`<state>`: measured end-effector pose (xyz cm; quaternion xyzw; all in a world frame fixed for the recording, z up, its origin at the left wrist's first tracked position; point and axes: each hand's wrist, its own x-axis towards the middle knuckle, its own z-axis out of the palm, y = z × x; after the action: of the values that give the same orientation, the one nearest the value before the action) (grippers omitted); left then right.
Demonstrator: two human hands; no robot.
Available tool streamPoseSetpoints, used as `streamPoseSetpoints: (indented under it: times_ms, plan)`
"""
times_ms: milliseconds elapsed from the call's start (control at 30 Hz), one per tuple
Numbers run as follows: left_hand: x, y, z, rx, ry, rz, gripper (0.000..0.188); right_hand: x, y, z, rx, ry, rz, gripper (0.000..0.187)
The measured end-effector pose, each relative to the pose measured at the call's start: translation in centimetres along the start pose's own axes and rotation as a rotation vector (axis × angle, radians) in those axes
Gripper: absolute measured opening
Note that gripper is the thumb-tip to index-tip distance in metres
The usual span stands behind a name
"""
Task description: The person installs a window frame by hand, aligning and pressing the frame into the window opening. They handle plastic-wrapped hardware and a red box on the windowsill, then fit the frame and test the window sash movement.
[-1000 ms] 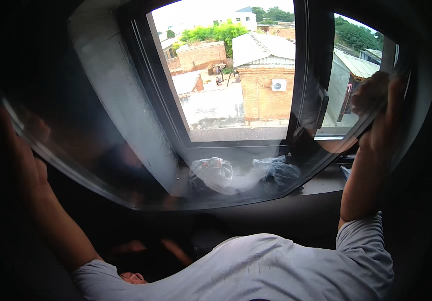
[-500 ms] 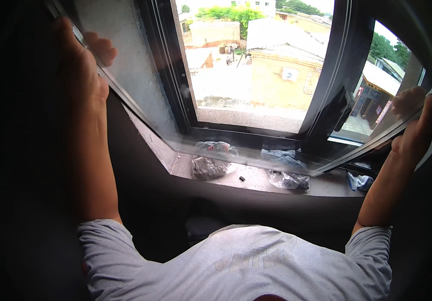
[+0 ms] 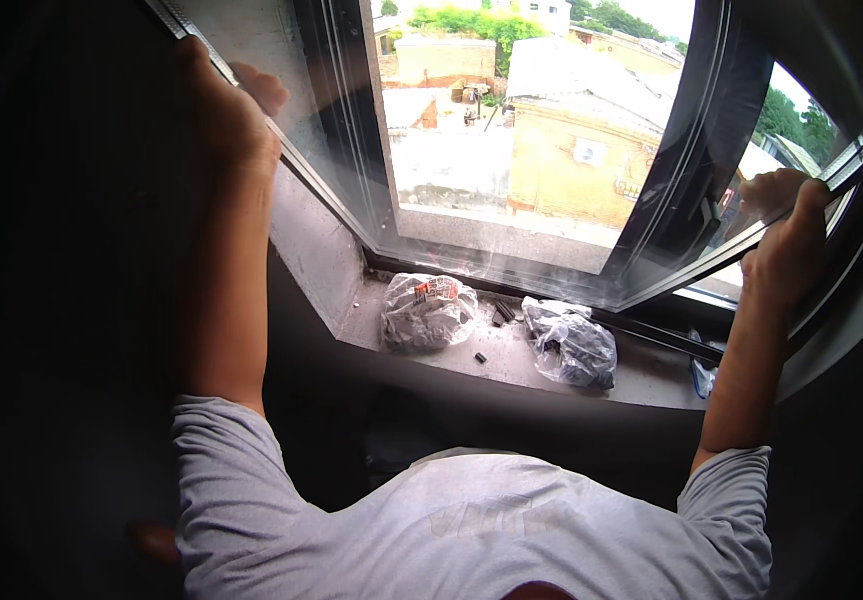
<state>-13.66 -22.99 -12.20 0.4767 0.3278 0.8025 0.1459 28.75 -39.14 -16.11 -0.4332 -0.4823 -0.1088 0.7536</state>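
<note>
A large clear glass pane with silvery edge strips is held up in front of a dark window frame. My left hand grips its left edge, while my right hand is closed around the right edge. Faint reflections of both hands show in the glass. The pane's lower edge is close to the bottom of the frame, behind two plastic bags on the sill; whether it touches the frame I cannot tell.
On the pale sill lie a clear bag with a red-and-white print and another bag with dark contents. Small black pieces lie between them. A blue-and-white packet is partly hidden by my right forearm. Buildings show outside.
The pane has moved away from me toward the window frame, its lower edge now beyond the bags. Both hands have moved with it and appear closer together in view.
</note>
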Motion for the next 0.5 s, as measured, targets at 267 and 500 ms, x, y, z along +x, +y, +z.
streamPoseSetpoints:
  times_ms: [267, 500]
  plan:
    - [1.1, -4.4, 1.3, -0.165, 0.102, -0.206, 0.07, 0.3, 3.0, 1.6, 0.062, -0.054, -0.033, 0.067]
    - [0.7, -5.9, 1.8, -0.192, 0.128, -0.228, 0.074, 0.1, 5.0, 2.7, 0.002, -0.055, -0.007, 0.072]
